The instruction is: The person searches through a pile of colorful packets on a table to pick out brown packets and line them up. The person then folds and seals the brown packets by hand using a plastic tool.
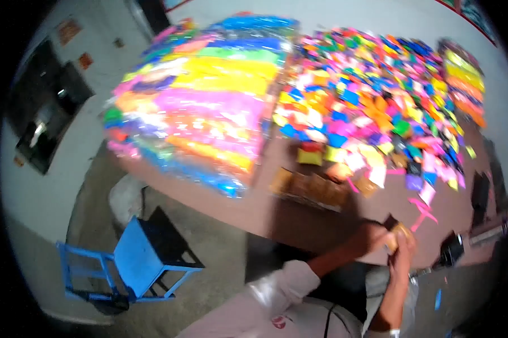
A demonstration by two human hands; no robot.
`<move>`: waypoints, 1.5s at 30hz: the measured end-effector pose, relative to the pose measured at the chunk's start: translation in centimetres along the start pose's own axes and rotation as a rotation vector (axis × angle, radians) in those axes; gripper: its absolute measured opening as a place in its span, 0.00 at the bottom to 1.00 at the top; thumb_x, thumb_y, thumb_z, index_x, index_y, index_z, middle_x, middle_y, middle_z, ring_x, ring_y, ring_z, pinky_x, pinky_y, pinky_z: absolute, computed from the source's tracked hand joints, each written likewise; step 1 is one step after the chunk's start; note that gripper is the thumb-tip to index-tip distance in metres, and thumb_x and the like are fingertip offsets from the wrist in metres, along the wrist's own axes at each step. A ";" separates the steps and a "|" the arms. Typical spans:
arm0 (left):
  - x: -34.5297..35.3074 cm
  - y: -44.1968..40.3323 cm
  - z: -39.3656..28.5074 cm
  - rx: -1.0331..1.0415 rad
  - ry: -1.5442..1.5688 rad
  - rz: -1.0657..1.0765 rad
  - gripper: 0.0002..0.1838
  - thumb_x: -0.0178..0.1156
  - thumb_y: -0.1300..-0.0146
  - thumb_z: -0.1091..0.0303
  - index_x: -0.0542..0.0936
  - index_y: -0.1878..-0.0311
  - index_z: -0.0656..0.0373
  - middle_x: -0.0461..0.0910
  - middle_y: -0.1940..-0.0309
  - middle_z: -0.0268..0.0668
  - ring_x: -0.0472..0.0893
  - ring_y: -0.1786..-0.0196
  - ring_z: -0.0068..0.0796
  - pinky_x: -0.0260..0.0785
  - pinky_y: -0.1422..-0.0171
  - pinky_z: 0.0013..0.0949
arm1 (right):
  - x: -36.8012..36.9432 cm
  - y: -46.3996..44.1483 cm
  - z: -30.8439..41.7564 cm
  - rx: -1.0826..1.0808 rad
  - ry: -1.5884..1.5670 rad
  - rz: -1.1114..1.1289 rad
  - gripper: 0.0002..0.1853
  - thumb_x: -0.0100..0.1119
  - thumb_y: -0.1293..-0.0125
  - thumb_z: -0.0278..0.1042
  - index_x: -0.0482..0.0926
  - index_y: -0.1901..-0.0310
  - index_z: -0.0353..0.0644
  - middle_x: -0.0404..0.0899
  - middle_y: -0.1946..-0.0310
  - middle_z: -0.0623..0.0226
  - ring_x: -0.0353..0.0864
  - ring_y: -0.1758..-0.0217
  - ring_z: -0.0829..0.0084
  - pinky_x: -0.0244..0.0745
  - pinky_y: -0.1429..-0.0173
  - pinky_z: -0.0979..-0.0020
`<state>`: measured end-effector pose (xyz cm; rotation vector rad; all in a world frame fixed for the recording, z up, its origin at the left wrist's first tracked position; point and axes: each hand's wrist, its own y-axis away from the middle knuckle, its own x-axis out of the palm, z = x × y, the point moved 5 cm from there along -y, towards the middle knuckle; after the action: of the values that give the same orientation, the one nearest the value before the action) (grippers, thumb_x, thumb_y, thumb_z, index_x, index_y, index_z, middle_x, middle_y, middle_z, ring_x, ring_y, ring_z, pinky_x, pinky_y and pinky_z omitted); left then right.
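Note:
At the table's near edge, my left hand [376, 235] and my right hand [403, 249] come together around a small golden-brown piece [399, 231]. The fingers of both are closed on it, though blur hides the exact grip and what kind of thing it is. Beyond my left forearm lies a row of similar golden-brown pieces [316, 188], side by side on the table. A pink strip [423, 212] rests just past my right hand.
The brown table [248, 211] carries a large heap of small coloured pieces [372, 107]. Clear-wrapped coloured bundles [214, 101] cover its left part; another wrapped stack [464, 79] is at far right. A dark metal device [451, 249] sits by the right edge. A blue chair [138, 256] stands left.

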<state>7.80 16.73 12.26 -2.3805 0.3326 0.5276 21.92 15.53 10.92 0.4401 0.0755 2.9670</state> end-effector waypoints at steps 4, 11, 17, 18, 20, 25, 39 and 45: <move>-0.9 -0.1 -0.2 -0.309 0.344 0.102 0.12 0.52 0.37 0.65 0.73 0.73 0.63 0.72 0.77 0.48 0.72 0.73 0.46 0.64 0.67 0.42 | 0.3 0.2 0.5 0.019 0.026 0.008 0.14 0.55 0.38 0.29 0.75 0.52 0.32 0.77 0.63 0.66 0.76 0.61 0.77 0.74 0.55 0.75; -0.3 -0.3 0.1 -0.361 0.263 0.185 0.18 0.48 0.34 0.60 0.72 0.73 0.65 0.70 0.78 0.44 0.69 0.73 0.36 0.62 0.65 0.39 | 1.1 0.4 1.7 0.048 -0.154 0.107 0.16 0.57 0.36 0.36 0.75 0.53 0.31 0.77 0.69 0.71 0.69 0.74 0.87 0.61 0.75 0.85; -0.2 -0.3 0.1 -0.311 0.218 0.172 0.17 0.49 0.35 0.60 0.72 0.72 0.65 0.69 0.78 0.46 0.69 0.74 0.38 0.62 0.65 0.39 | 1.2 0.2 1.0 0.055 -0.060 0.008 0.11 0.57 0.36 0.34 0.78 0.59 0.34 0.76 0.73 0.73 0.68 0.77 0.88 0.60 0.76 0.85; -0.3 -0.4 -0.1 -0.295 0.182 0.180 0.16 0.49 0.36 0.60 0.72 0.72 0.65 0.69 0.78 0.46 0.69 0.74 0.39 0.62 0.65 0.39 | 1.4 0.2 1.1 0.028 -0.091 -0.012 0.10 0.57 0.36 0.33 0.78 0.60 0.34 0.77 0.72 0.73 0.68 0.76 0.88 0.60 0.76 0.85; -0.1 -0.4 0.1 -0.293 0.182 0.184 0.16 0.50 0.36 0.60 0.72 0.72 0.65 0.70 0.78 0.47 0.70 0.74 0.40 0.62 0.66 0.39 | 1.5 0.3 1.2 0.002 -0.122 -0.033 0.09 0.57 0.37 0.32 0.78 0.61 0.34 0.77 0.72 0.73 0.69 0.76 0.88 0.60 0.75 0.85; -0.5 -0.7 -0.3 -0.310 0.200 0.185 0.17 0.50 0.36 0.59 0.72 0.72 0.65 0.70 0.78 0.48 0.71 0.73 0.43 0.62 0.66 0.40 | 1.5 0.5 1.7 0.030 -0.115 -0.027 0.11 0.56 0.36 0.35 0.77 0.59 0.34 0.76 0.72 0.74 0.69 0.74 0.87 0.60 0.74 0.84; -0.8 -0.6 -0.5 -0.358 0.283 0.169 0.20 0.48 0.34 0.56 0.71 0.72 0.65 0.70 0.78 0.46 0.71 0.73 0.41 0.63 0.65 0.39 | 1.0 0.2 1.2 0.055 0.019 0.123 0.12 0.56 0.35 0.41 0.76 0.62 0.39 0.72 0.78 0.77 0.63 0.81 0.88 0.55 0.80 0.83; -0.7 -0.6 -0.2 -0.364 0.214 0.185 0.20 0.49 0.36 0.56 0.71 0.74 0.64 0.70 0.79 0.46 0.71 0.74 0.39 0.63 0.66 0.39 | 1.0 0.1 1.1 0.068 -0.064 0.107 0.16 0.53 0.32 0.44 0.76 0.58 0.36 0.73 0.77 0.76 0.64 0.81 0.87 0.56 0.80 0.83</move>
<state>7.46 17.10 12.97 -2.7848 0.6011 0.4464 21.33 15.57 12.28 0.5648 0.1509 3.0596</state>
